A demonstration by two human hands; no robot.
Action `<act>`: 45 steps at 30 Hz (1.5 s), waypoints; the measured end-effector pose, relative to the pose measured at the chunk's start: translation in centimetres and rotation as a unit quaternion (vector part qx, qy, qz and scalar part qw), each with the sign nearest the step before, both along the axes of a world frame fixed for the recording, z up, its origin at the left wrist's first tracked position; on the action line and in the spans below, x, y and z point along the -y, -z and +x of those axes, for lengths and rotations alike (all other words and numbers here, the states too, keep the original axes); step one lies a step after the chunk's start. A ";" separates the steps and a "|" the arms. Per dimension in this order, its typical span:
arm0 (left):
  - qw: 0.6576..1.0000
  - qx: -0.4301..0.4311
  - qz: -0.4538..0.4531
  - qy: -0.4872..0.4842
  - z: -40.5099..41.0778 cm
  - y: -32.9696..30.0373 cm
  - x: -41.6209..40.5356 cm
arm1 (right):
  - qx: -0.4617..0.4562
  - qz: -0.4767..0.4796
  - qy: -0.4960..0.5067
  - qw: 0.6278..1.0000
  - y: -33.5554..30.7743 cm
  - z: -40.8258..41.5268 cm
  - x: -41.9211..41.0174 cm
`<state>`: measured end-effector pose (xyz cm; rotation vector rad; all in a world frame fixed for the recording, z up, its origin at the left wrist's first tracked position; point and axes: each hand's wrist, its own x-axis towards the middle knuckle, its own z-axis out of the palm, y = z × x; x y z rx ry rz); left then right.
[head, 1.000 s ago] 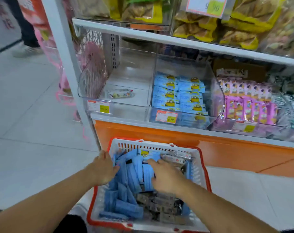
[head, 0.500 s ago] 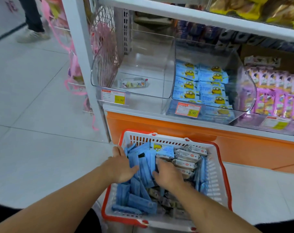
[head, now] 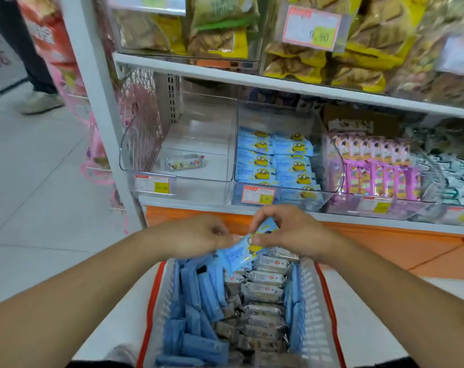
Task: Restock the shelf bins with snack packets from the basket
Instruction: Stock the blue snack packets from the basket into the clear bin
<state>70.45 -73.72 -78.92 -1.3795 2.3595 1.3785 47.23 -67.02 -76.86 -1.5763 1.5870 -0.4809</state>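
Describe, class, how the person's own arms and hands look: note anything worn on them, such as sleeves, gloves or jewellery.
Both forearms are bare all the way into the frame, with no sleeves showing. The left hand and the right hand wear no gloves, and no rings, watch or bracelet are visible.

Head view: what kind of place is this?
Most likely a shop aisle, probably a small grocery. Clear shelf bins hold rows of snack packets, price tags are clipped to the bin fronts, and a shopping basket full of packets sits below the hands.

Clear glossy plastic bins (head: 199, 144); shiny foil-like packets (head: 236, 254); slotted plastic basket (head: 309, 301)
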 end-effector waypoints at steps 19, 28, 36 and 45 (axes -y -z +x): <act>0.919 -0.169 -0.315 -0.167 -6.4 -3.7 9.1 | -0.159 -0.232 0.112 0.953 -3.0 -6.7 8.0; 0.910 -0.121 -0.378 -0.117 -6.2 -2.0 10.6 | -0.221 -0.196 0.034 0.955 2.3 -6.4 19.9; 0.911 -0.135 -0.366 -0.132 -6.1 -1.7 10.3 | -0.281 -0.196 0.016 0.939 3.6 -6.2 20.1; 0.927 -0.118 -0.329 -0.139 -6.1 -2.6 9.5 | -0.205 -0.215 0.062 0.953 3.3 -5.8 18.1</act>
